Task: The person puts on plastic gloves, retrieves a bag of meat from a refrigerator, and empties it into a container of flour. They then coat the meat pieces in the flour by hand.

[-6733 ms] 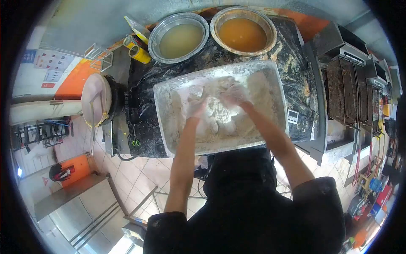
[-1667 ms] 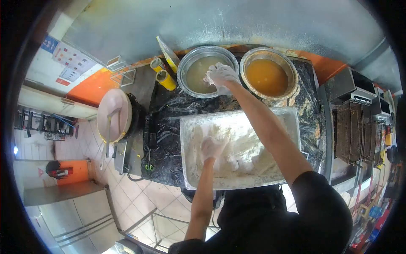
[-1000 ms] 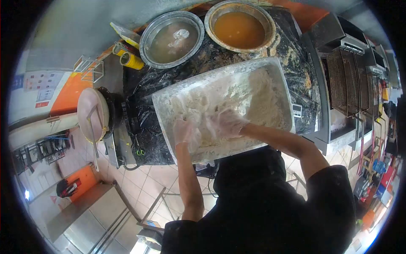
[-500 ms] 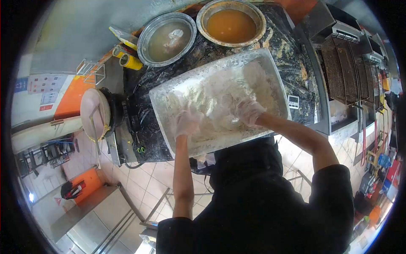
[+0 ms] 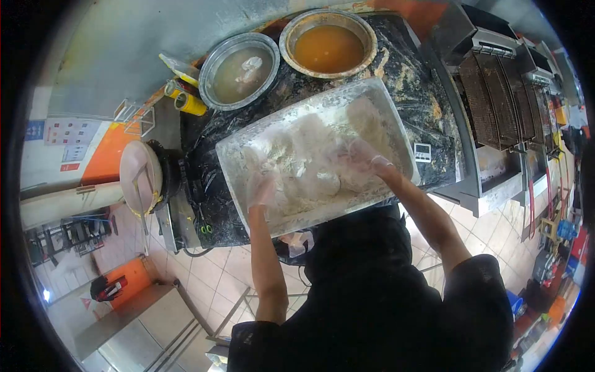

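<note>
A large metal tray [image 5: 406,146] of white flour stands tilted in view on the black-covered table. Inside its left part is my left hand [image 5: 263,187], in a clear floury glove, its fingers blurred into the flour. My right hand [image 5: 365,156], gloved too, is over the flour on the right, fingers stretched out to the left. Flour-coated lumps [image 5: 325,181] lie between the hands, partly buried. Behind the tray, a grey bowl [image 5: 209,93] holds cloudy liquid with a whitish piece [image 5: 251,64] in it. Beside it, another bowl [image 5: 370,46] holds orange-brown liquid.
Yellow cylinders [image 5: 189,104] stand left of the grey bowl. Green-handled scissors [image 5: 205,228] lie at the table's left edge, near a round pot [image 5: 137,173] with a ladle. A small timer [image 5: 423,153] is right of the tray; wire baskets [image 5: 489,102] are farther right.
My right hand has come from above the grey bowl down into the tray, and a whitish piece now shows in that bowl. Both hands have since shifted over the flour. The view has turned.
</note>
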Available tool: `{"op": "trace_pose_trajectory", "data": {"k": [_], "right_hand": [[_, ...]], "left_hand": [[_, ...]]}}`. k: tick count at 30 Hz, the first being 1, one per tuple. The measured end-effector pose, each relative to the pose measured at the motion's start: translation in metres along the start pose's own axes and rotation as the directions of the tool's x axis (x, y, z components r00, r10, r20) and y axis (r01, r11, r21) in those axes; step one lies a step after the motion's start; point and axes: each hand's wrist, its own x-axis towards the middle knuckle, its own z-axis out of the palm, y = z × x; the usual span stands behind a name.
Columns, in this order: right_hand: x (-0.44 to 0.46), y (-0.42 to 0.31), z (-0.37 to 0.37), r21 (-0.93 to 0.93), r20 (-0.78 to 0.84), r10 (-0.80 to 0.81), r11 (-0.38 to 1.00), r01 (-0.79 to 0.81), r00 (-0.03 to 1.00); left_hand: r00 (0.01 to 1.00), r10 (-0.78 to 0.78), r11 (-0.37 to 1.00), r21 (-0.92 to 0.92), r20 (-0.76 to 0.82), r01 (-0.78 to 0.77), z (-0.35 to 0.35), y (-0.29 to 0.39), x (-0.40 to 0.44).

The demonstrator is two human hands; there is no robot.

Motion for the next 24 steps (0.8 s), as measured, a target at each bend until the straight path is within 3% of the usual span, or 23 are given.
{"op": "trace_pose_trajectory", "data": {"k": [1, 2, 4, 5, 7, 8, 10, 11, 13, 14, 16, 17, 18, 20, 21, 22, 24], "right_hand": [[0.004, -0.014, 0.005, 0.147, -0.024, 0.041, 0.988, -0.037, 0.999], [0.01, -0.021, 0.018, 0.147, -0.023, 0.043, 0.988, -0.039, 0.999], [0.028, -0.029, 0.047, -0.309, -0.108, -0.011, 0.951, -0.023, 0.994], [0.037, -0.026, 0.058, -0.308, -0.108, -0.014, 0.951, -0.02, 0.994], [0.05, -0.017, 0.072, -0.532, 0.031, -0.215, 0.823, 0.198, 0.976], [0.048, -0.029, 0.063, -0.534, 0.028, -0.218, 0.822, 0.199, 0.976], [0.041, -0.066, 0.036, -0.399, -0.153, 0.136, 0.898, -0.187, 0.979], [0.041, -0.062, 0.045, -0.4, -0.152, 0.139, 0.897, -0.189, 0.979], [0.046, -0.047, 0.07, -0.679, -0.116, -0.055, 0.734, -0.038, 0.992], [0.046, -0.044, 0.066, -0.678, -0.117, -0.055, 0.734, -0.039, 0.992], [0.046, -0.042, 0.044, -0.673, -0.07, -0.316, 0.715, 0.189, 0.946], [0.039, -0.066, 0.026, -0.696, -0.017, -0.09, 0.717, 0.053, 0.996], [0.04, -0.06, 0.035, -0.697, -0.013, -0.088, 0.715, 0.054, 0.996], [0.045, -0.044, 0.067, -0.735, -0.263, -0.011, 0.65, -0.193, 0.965], [0.045, -0.048, 0.074, -0.519, -0.348, 0.054, 0.82, -0.241, 0.936], [0.042, -0.047, 0.069, -0.519, -0.345, 0.057, 0.82, -0.241, 0.937], [0.04, -0.065, 0.04, -0.343, -0.323, 0.084, 0.918, -0.199, 0.943]], "left_hand": [[0.984, 0.176, 0.836, -0.522, -0.04, -0.171, 0.008, -0.011, -0.001], [0.984, 0.175, 0.836, -0.523, -0.039, -0.169, 0.02, -0.002, -0.002], [0.943, 0.324, 0.924, -0.191, -0.074, -0.332, 0.048, 0.04, -0.005], [0.942, 0.325, 0.923, -0.189, -0.077, -0.334, 0.058, 0.058, -0.008], [0.934, 0.358, 0.932, 0.059, -0.008, -0.357, 0.07, 0.084, -0.01], [0.932, 0.362, 0.93, 0.061, -0.008, -0.361, 0.068, 0.07, -0.003], [0.894, 0.378, 0.916, -0.046, -0.243, -0.399, 0.064, 0.031, 0.019], [0.895, 0.375, 0.916, -0.049, -0.242, -0.398, 0.068, 0.045, 0.011], [0.887, 0.445, 0.88, -0.126, -0.12, -0.459, 0.078, 0.087, -0.012], [0.887, 0.446, 0.88, -0.125, -0.119, -0.459, 0.077, 0.076, -0.006], [0.881, 0.446, 0.869, -0.156, -0.16, -0.469, 0.07, 0.045, 0.015], [0.933, 0.341, 0.8, -0.487, -0.112, -0.351, 0.063, 0.049, 0.012], [0.934, 0.338, 0.799, -0.49, -0.114, -0.349, 0.066, 0.065, 0.005], [0.93, 0.326, 0.862, -0.349, -0.171, -0.367, 0.083, 0.091, -0.005], [0.805, 0.521, 0.725, -0.352, -0.283, -0.592, 0.096, 0.075, 0.017], [0.807, 0.518, 0.727, -0.352, -0.283, -0.59, 0.094, 0.051, 0.027], [0.763, 0.545, 0.823, 0.05, -0.347, -0.565, 0.079, 0.058, 0.026]]}}
